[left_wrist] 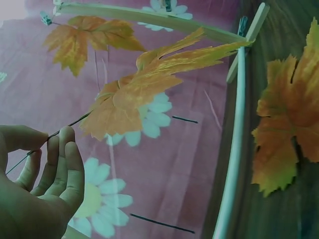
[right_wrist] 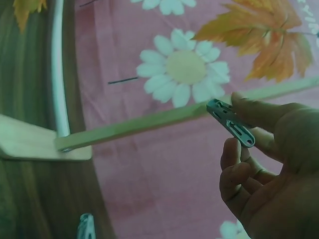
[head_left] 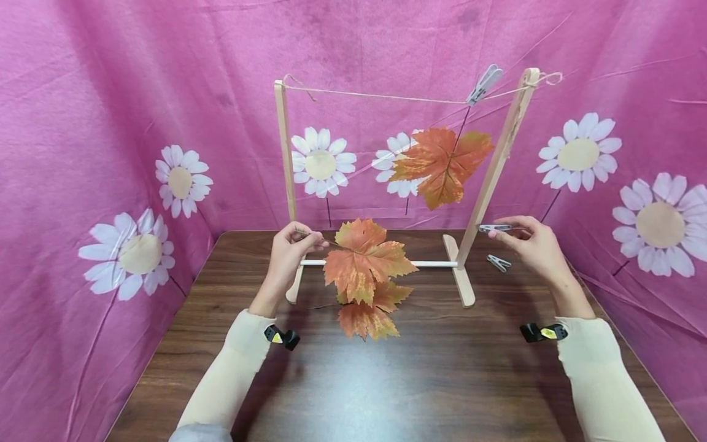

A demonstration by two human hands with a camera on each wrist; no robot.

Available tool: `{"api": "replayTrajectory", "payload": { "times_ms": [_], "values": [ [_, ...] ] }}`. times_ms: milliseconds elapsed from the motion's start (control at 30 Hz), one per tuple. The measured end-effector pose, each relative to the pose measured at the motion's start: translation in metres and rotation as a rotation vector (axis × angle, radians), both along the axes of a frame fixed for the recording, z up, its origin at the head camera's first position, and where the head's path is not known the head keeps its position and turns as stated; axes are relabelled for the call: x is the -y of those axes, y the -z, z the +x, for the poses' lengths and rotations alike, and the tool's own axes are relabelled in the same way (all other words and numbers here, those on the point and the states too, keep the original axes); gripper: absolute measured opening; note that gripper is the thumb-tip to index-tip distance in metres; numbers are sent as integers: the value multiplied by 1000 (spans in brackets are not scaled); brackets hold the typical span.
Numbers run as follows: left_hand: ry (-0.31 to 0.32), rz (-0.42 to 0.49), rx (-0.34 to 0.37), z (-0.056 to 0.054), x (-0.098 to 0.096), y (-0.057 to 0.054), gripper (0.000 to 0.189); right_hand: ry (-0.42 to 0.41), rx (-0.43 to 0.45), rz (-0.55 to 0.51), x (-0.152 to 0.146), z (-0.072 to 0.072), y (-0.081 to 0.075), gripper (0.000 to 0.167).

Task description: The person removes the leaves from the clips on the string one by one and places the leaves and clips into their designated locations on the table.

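My left hand (head_left: 294, 247) pinches the thin dark stem of an orange maple leaf (head_left: 364, 258), which spreads out to the right of the fingers. Between thumb and fingertips of my right hand (head_left: 530, 242) is a grey clothespin (right_wrist: 232, 122), beside the stand's right post. Another maple leaf (head_left: 369, 316) lies on the table, partly covered by the held one in the head view. A third leaf (head_left: 444, 164) hangs by its stem from the string (head_left: 381, 96), gripped there by a clothespin (head_left: 484, 85). One more clothespin (head_left: 499, 263) lies on the table below my right hand.
A wooden stand with a left post (head_left: 285, 153), a right post (head_left: 499, 159) and a white crossbar (head_left: 433, 264) stands on the dark wooden table (head_left: 353, 393). Pink cloth (head_left: 232, 49) printed with white daisies surrounds the table at the back and sides.
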State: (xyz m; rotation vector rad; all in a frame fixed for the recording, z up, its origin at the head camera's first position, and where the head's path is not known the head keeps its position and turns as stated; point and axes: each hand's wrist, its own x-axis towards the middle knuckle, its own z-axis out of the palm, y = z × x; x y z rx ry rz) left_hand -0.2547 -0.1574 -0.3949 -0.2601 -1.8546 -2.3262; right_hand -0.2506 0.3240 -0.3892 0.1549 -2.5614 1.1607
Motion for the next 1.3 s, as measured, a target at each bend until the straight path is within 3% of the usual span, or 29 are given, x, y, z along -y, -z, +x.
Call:
{"api": "replayTrajectory", "payload": {
  "times_ms": [200,467,1067,1300],
  "values": [
    [-12,35,42,4,3,17,21,42,-2,63,-9,-2,23,37],
    [-31,143,102,7,5,44,25,97,83,93,-20,-4,52,36],
    [-65,86,274,15,13,94,17,103,187,114,-30,-11,98,40],
    [-48,54,321,16,16,109,19,106,250,47,-30,-12,108,43]
  ]
}}
